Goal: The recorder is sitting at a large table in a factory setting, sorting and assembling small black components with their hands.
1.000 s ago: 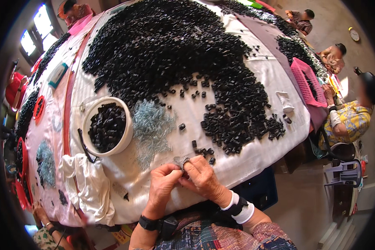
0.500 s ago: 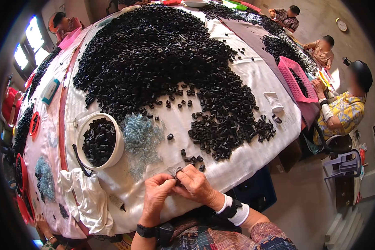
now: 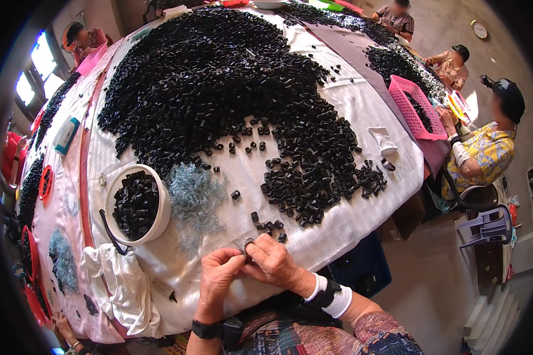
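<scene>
Close to the table's near edge, my left hand [image 3: 220, 269] and my right hand [image 3: 273, 260] meet fingertip to fingertip. Both are closed in a pinch around something small, mostly hidden by the fingers. A greyish bit [image 3: 247, 242] shows at the right fingertips; whether it is a finger cover or a held piece I cannot tell. Just beyond the hands lie a few loose black cylindrical pieces [image 3: 269, 225]. A mound of small clear bluish pieces [image 3: 194, 192] sits ahead to the left, beside a white bucket [image 3: 164, 210] filled with black parts [image 3: 136, 204].
A huge heap of black parts [image 3: 207, 83] covers the table's middle, trailing down to the right [image 3: 308, 183]. A crumpled white cloth [image 3: 121, 284] lies at left. On the right are a small white pouch [image 3: 383, 141], a pink basket [image 3: 417, 109] and a seated co-worker [image 3: 485, 148].
The view has shifted slightly, so the table and bucket appear a little further left. My hands stay pinched together in nearly the same pose.
</scene>
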Demonstrator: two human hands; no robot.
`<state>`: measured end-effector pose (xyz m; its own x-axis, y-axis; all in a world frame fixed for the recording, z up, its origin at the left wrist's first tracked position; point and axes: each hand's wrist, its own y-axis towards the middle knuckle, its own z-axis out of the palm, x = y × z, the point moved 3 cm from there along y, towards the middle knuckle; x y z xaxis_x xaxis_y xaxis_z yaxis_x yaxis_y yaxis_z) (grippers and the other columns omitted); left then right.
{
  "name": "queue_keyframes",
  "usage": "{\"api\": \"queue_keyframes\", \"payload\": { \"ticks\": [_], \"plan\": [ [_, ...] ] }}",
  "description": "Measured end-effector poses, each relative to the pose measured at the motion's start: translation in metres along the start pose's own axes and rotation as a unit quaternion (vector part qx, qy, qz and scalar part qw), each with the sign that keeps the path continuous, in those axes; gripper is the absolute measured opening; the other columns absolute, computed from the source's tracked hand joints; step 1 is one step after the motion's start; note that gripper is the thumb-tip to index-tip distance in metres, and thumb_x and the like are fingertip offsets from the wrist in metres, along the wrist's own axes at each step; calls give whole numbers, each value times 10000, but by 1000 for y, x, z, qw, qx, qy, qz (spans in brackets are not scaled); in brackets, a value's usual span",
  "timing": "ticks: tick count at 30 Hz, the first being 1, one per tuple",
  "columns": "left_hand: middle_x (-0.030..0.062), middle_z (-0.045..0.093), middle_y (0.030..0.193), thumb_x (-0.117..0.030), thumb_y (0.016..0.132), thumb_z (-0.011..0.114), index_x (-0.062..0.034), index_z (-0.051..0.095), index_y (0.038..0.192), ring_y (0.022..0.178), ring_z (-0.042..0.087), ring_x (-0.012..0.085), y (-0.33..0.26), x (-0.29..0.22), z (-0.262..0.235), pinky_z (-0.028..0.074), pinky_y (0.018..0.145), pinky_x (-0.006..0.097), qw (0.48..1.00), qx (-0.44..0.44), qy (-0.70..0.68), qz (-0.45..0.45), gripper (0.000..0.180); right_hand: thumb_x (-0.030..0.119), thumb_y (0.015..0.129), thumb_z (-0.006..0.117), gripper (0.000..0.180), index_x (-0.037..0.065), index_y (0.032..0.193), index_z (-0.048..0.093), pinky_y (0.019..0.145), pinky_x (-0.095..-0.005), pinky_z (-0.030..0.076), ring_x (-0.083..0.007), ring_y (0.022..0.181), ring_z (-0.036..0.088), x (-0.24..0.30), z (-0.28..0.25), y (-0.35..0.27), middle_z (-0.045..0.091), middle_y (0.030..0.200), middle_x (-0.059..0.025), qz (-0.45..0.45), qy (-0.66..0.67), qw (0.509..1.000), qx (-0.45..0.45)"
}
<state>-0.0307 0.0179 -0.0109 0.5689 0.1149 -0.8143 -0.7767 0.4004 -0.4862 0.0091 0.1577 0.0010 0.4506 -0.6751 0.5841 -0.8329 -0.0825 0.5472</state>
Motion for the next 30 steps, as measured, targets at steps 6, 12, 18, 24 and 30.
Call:
{"api": "queue_keyframes", "payload": {
  "ticks": [6,12,18,24,30],
  "plan": [
    [33,647,755,-83,806,666,8,648,864,626,585,76,-5,-3,-4,468,574,201,1000,-3,2,-10,110,101,628,716,354,-22,911,543,679,-381,465,-310,732,520,4,2,2,517,788,-139,-11,-1,1000,3],
    [40,649,781,-116,839,644,5,647,917,676,605,93,-4,0,-5,487,611,212,999,3,30,-22,144,65,619,736,320,-18,848,528,577,-399,442,-309,657,500,0,1,1,491,722,-133,-29,2,999,-24],
    [42,652,811,-158,884,603,8,625,990,722,616,87,-4,2,-5,508,661,204,996,56,-58,-45,198,43,576,790,371,-8,837,531,548,-378,430,-300,642,491,1,-3,4,487,739,-129,-9,21,999,-42],
    [53,658,811,-142,864,633,18,646,936,729,617,99,-2,0,-5,507,673,217,995,97,5,-20,176,51,567,784,384,-11,851,533,562,-382,437,-303,652,498,1,-1,3,496,760,-130,-8,11,999,-32],
    [64,667,825,-132,854,646,22,651,926,723,617,103,-4,1,-5,505,671,222,995,88,-34,-19,170,117,585,781,399,-15,874,539,605,-397,442,-303,678,507,4,-2,6,504,776,-131,-7,-18,999,-48]
  ]
}}
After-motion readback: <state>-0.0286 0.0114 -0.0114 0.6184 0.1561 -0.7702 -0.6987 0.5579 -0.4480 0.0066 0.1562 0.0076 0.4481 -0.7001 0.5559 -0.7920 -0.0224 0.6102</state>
